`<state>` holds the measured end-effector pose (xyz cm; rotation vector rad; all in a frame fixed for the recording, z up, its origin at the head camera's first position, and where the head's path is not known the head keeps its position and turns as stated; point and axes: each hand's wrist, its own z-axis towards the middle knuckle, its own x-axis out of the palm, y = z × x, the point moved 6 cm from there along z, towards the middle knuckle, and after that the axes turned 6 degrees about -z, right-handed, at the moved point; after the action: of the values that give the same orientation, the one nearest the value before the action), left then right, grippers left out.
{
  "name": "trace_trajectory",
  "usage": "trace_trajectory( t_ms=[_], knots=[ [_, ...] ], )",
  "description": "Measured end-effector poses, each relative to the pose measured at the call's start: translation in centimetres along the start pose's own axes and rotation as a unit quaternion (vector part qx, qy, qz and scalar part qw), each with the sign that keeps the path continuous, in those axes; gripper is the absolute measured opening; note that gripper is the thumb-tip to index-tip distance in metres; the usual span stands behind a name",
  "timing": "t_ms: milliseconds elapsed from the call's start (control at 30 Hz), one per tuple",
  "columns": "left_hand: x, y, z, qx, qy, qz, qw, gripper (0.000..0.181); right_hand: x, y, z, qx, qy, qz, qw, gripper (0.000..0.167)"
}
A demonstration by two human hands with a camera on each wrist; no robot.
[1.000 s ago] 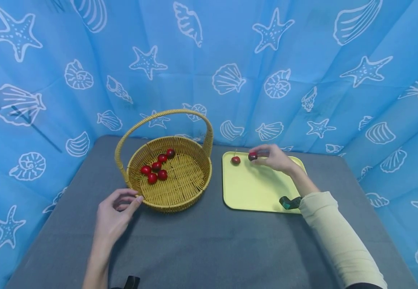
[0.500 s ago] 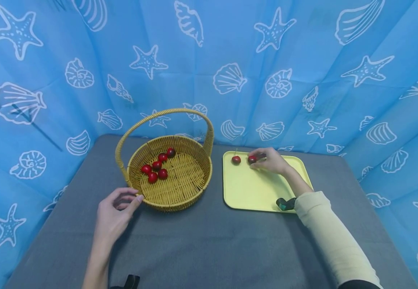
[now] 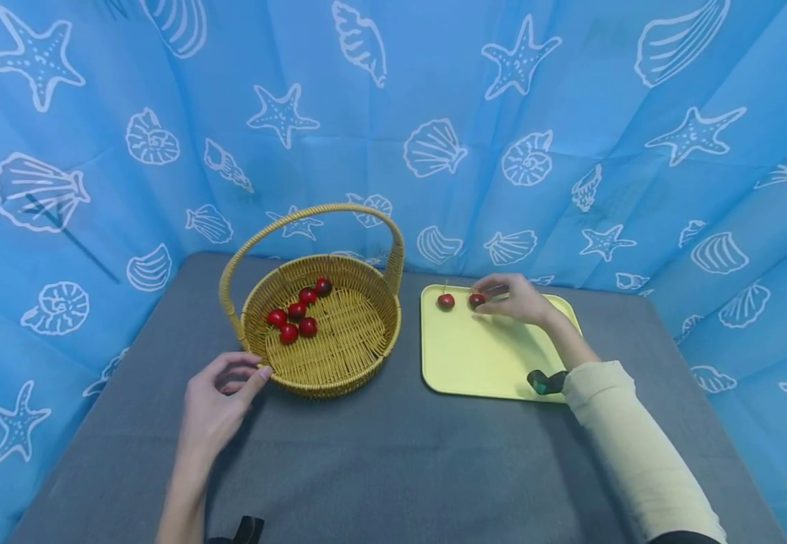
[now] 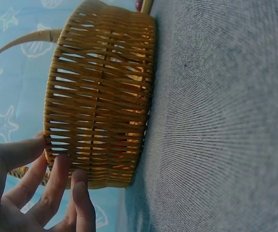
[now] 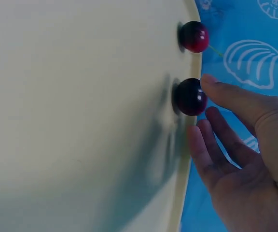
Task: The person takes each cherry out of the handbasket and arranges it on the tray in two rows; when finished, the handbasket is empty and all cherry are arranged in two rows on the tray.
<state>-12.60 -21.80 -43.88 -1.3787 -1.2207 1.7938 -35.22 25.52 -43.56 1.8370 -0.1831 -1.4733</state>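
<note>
A wicker basket (image 3: 328, 389) holds several red cherries (image 3: 288, 333). My left hand (image 3: 213, 404) pinches its near-left rim between thumb and fingers; in the left wrist view the fingers (image 4: 57, 186) lie against the woven side (image 4: 98, 96). On the yellow tray (image 3: 482, 363), near the back edge, a dark cherry (image 3: 476, 301) rests by the fingertips of my right hand (image 3: 519, 301). The right wrist view has the thumb (image 5: 226, 94) at that cherry's edge (image 5: 190, 97), with the other fingers spread apart from it. Beside it sits another cherry (image 3: 445, 302) with its stem up.
The basket's tall handle (image 3: 312, 210) arches over its back. A grey cloth (image 3: 393, 468) covers the table, with a blue shell-patterned curtain (image 3: 380, 106) behind and at both sides. A dark strap end (image 3: 544, 381) hangs by the right wrist above the tray.
My right hand has brought the dark cherry down onto the tray, and its fingers have since parted from it and drawn slightly right. My left hand has stayed at the basket rim.
</note>
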Motion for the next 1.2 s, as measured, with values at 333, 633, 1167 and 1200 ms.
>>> trace_trajectory(
  t_ms=[333,633,1167,1200],
  knots=[
    [0.1,-0.1,0.0,0.003,0.0,0.006,1.0,0.03,-2.3,2.6,-0.6,-0.001,-0.024,0.015,0.9996,0.043],
    [0.1,-0.2,0.0,0.008,-0.004,0.004,1.0,0.03,-3.2,8.4,-0.9,-0.057,-0.04,0.055,0.9961,0.039],
    [0.1,0.0,0.2,-0.009,0.001,0.006,0.9999,0.031,-0.6,17.8,-1.5,-0.155,0.028,0.124,0.9797,0.034],
    [0.1,0.0,0.2,-0.008,0.001,0.004,1.0,0.031,-0.3,18.3,-1.4,-0.166,0.034,0.123,0.9779,0.034]
  ],
)
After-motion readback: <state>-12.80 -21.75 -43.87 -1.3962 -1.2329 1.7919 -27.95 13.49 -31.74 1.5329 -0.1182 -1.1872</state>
